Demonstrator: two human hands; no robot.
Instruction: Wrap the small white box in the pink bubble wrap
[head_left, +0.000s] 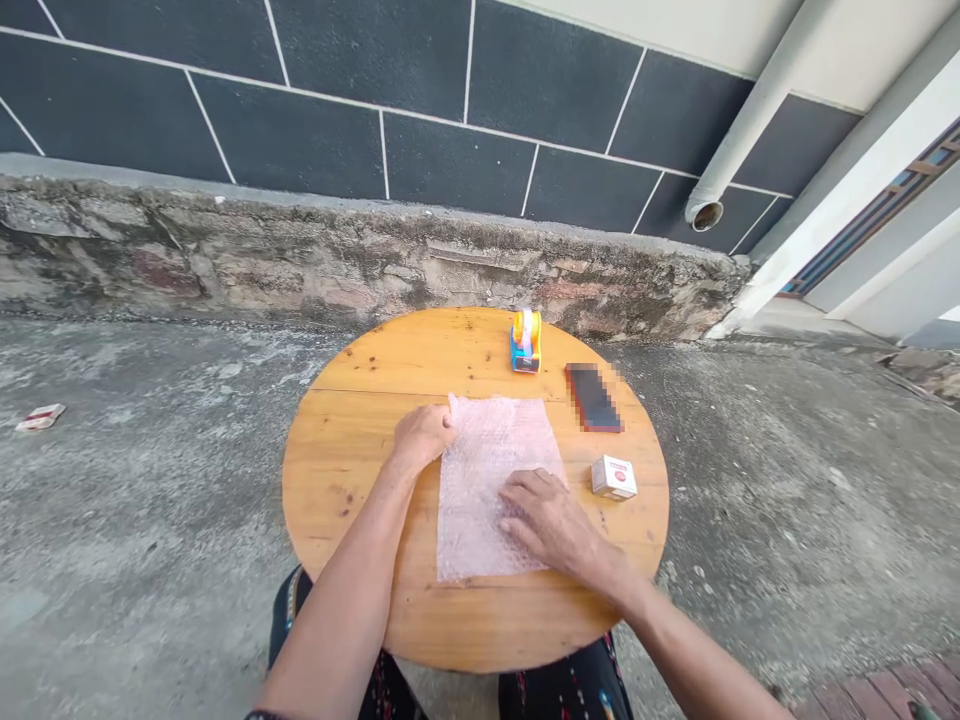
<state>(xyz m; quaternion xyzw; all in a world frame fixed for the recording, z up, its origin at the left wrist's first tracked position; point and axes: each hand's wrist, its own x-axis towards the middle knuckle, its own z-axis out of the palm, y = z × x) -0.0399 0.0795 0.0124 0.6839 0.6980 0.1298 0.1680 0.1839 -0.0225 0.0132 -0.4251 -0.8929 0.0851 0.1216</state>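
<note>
A pinkish, translucent sheet of bubble wrap [487, 490] lies spread on the round wooden table [352, 400]. At its upper left edge is my left hand [424, 436], its fingers curled closed on the sheet's border. My right hand [546, 515] rests palm down on the right half of the sheet, fingers stretched out and holding nothing. To the right of the wrap stands a small white box [613, 478] with red print. Beyond the wrap is a yellow and blue tape dispenser [526, 342] with a roll of tape in it.
A dark, pixelated flat object [594, 397] with a reddish edge lies near the table's right rim. Behind the table runs a low stone ledge [300, 260] below a dark tiled wall [450, 155]. A crumpled packet [40, 417] is on the concrete floor to the left.
</note>
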